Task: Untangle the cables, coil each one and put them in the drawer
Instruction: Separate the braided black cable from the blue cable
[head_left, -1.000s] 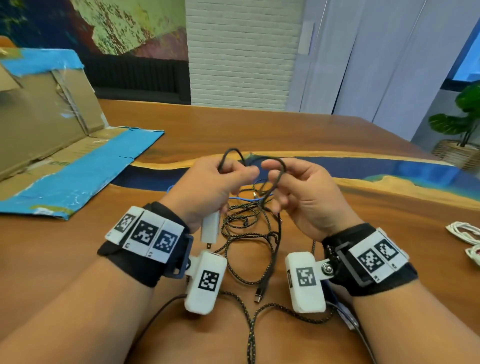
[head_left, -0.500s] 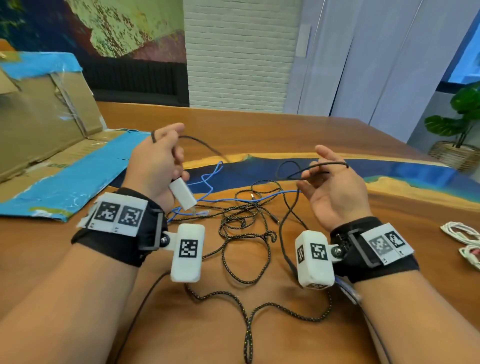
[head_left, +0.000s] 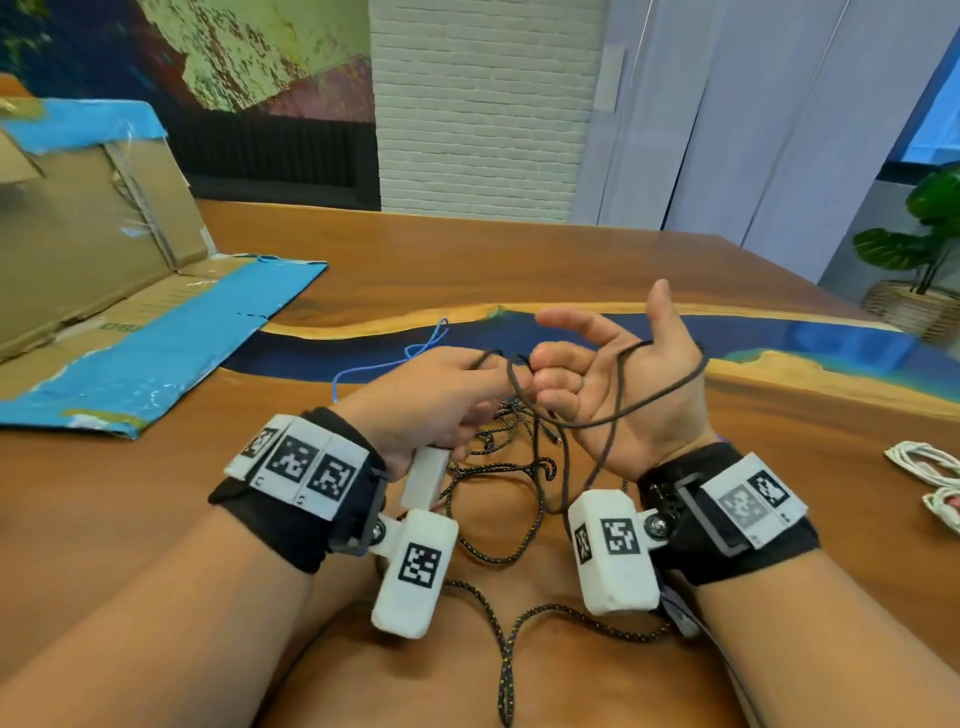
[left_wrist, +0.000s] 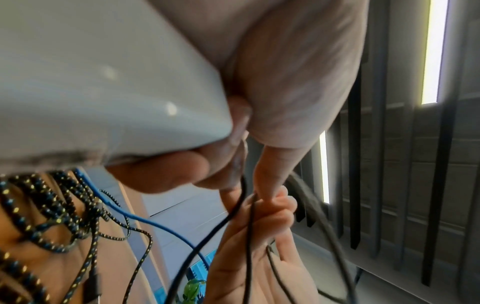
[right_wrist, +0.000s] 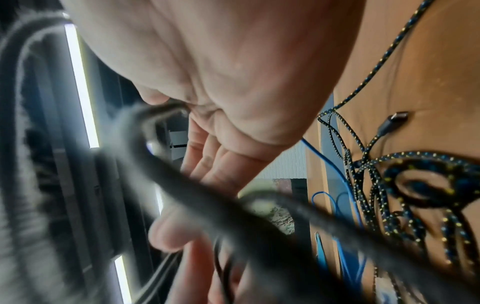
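- A thin black cable is held up at the middle of the head frame, looped across the palm of the right hand and running down toward the lower centre.
- The right hand is palm-up: its thumb and index finger stretch out, its lower fingers curl onto the cable beside the left fingertips.
- The left hand pinches the same cable at centre frame and also grips a white charger block, which sticks out below the palm; the block fills the upper left of the left wrist view, blurred.
- Beneath both hands a braided black-and-yellow cable lies tangled on the wooden table, trailing off the bottom edge of the frame.
- A thin blue cable lies just above the left hand; most of it is hidden behind that hand.
- A dark USB plug lies on the table at the right of the right wrist view, where a blurred black cable covers the lower half.
- 2 coiled white cables sit at the right edge, cut off.
- An opened cardboard box with blue tape occupies the upper left.
- No drawer can be made out.
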